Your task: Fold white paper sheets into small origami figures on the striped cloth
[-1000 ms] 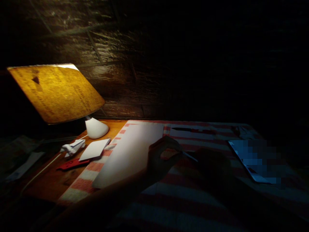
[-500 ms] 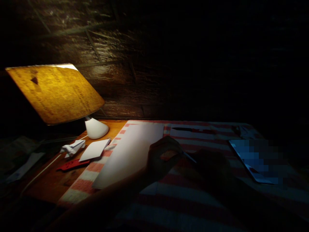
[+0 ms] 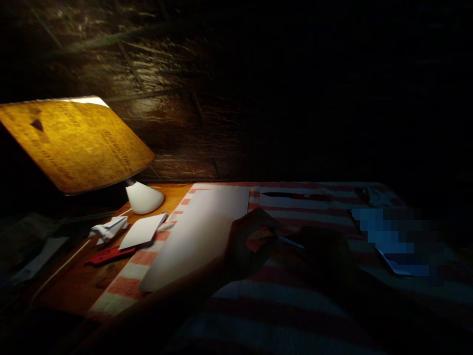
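Note:
My left hand is closed, with thumb and fingers pinched at one end of a thin pale strip. Its exact kind does not show. Close by on the right is my right hand, deep in shadow. It looks curled at the far end of the strip, but the fingers are too dark to make out. Under and beyond my left hand lies a large white sheet of paper on a red and white striped cloth. A dark-bladed knife with a reddish handle lies behind the hands.
A lit lamp with a yellow printed shade and white base stands left. Near it are crumpled paper, a white card, a red object and a cord. A phone or tablet-like screen lies right. Behind is a dark wall.
The view has shifted slightly, so the lamp sits further left. The pale strip between my hands lies flatter than before. Both hands stay in nearly the same place.

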`<state>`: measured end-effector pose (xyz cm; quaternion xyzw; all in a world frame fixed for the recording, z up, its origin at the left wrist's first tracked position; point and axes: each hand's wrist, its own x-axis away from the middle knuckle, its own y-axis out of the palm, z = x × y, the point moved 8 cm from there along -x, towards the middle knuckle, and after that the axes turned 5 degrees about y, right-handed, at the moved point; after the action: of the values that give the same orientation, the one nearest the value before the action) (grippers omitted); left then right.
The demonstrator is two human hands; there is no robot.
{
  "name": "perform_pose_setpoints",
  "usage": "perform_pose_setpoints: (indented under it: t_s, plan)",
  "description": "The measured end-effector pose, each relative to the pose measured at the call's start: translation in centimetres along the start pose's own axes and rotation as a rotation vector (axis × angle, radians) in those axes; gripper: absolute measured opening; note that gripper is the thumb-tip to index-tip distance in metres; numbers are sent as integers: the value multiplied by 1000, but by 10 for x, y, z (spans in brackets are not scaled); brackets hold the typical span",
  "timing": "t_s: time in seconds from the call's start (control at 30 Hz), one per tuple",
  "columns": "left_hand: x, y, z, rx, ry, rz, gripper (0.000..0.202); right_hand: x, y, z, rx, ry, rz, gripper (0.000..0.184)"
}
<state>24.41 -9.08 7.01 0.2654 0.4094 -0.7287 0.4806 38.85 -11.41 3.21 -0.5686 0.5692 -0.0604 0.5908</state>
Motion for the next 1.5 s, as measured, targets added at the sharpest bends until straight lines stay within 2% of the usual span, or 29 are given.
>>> perform_pose_setpoints:
  t_s: [0.13,0.27,0.47,0.63,0.83,0.97,1.03,1.17,1.27,1.4,1.5]
  plan:
    - [3,0,3,1,74,-13,2,5,3,1,-37,-7,-5,27]
    - [6,-1,8,0,98,-8,10,4,1,0,-35,-15,-15,18]
    - [3,-2,14,82,51,-14,9,3,5,0,-51,-32,-57,29]
    - [0,0,13,96,65,7,6,5,9,3,-80,9,-87,19]
    - [0,-1,9,71,28,12,9,0,1,0,-93,3,-50,23]
    - [0,-3,2,91,-30,36,6,0,5,2,-240,61,-96,17]
    - [1,0,-8,89,-94,32,12,0,7,6,-435,155,-125,17]
    - [7,11,-32,22,-246,-44,36,7,24,24,-812,559,-192,43]
    - [16,12,-47,-8,-377,-41,50,15,36,32,-962,773,-206,49]
    - [27,14,-61,38,-555,-18,54,22,47,40,-1058,919,-207,45]
    - [35,20,-69,155,-707,-28,55,24,51,41,-1119,929,-206,40]
